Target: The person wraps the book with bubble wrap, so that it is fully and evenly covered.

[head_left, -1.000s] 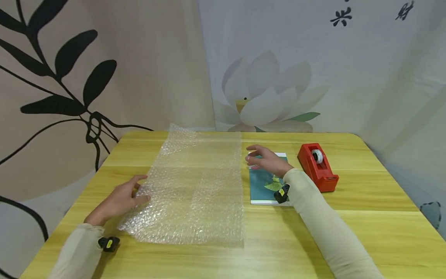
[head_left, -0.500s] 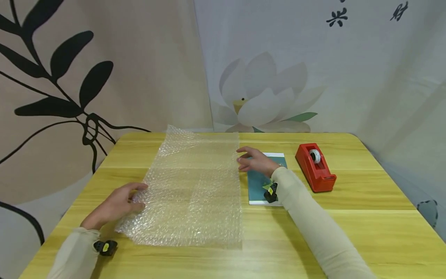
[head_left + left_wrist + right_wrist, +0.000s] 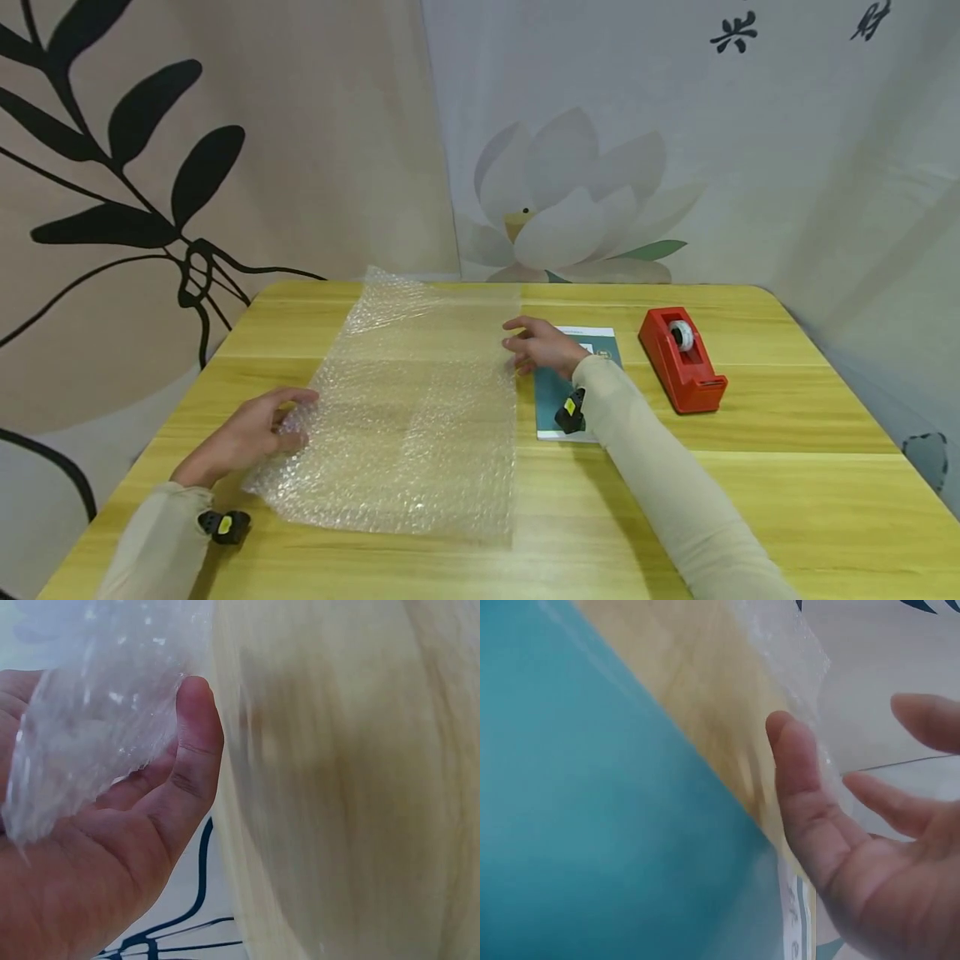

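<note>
A clear sheet of bubble wrap (image 3: 420,417) lies across the middle of the table, its left side slightly raised. At its left edge is my left hand (image 3: 243,437), thumb and index finger spread apart. In the left wrist view, the wrap's edge (image 3: 90,742) lies loosely between my thumb and the other fingers, partly hiding them. My right hand (image 3: 547,346) hovers over a teal book (image 3: 551,400), fingertips at the wrap's right edge. Spread fingers and thumb (image 3: 799,765) show in the right wrist view. My right hand and sleeve cover part of the book.
A red tape dispenser (image 3: 684,362) with a white roll stands on the wooden table (image 3: 795,500), right of the book. Behind the table hangs a patterned curtain (image 3: 345,142) with leaves and a lotus flower.
My right hand has moved left from above the book to the wrap's right edge. The left hand has shifted slightly left, and the wrap's lower part has slid a little left.
</note>
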Available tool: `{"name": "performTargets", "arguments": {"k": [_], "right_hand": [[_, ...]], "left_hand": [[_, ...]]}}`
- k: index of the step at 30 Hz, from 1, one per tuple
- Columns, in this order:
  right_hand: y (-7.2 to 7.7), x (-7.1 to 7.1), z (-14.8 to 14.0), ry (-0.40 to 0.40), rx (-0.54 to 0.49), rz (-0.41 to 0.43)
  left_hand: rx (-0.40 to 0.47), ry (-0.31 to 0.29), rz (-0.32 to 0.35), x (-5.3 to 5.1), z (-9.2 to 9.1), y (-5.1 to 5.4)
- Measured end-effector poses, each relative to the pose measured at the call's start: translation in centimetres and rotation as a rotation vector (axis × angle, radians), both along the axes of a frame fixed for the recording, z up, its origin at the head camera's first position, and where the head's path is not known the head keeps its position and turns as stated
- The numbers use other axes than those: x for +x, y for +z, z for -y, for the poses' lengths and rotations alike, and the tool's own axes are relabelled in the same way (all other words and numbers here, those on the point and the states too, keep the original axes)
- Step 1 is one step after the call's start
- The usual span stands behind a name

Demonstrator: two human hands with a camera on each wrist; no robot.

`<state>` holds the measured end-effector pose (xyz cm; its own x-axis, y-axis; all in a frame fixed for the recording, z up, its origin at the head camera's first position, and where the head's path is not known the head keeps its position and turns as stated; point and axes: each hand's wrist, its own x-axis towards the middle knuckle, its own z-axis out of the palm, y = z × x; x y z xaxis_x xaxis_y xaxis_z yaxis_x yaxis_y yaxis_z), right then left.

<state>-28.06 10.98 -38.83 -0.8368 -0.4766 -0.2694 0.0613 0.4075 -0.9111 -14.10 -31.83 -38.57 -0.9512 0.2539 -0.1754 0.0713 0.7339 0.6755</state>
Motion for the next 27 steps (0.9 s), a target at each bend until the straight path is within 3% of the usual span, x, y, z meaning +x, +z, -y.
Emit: {"name": "performTargets", "arguments": {"k": [9,17,25,27], "right_hand": [[-0.6,0.5,0.4,-0.03,0.023,-0.031],[-0.2,1.2,-0.1,-0.068,0.054,-0.104],[-0.4,2.2,0.0,-0.081,0.136,-0.167],[-0.3,2.4,0.5,-0.079,0.141,-0.17]], "left_hand": [[0.002,-0.011,-0.012,0.1,-0.1,-0.3],[-0.028,-0.025,-0.075,-1.3,-0.3,0.2],[-0.069,-0.005,-0.066,-2.2,0.4,0.2],[-0.088,-0.004,-0.071,-2.3,0.9,0.6]]}}
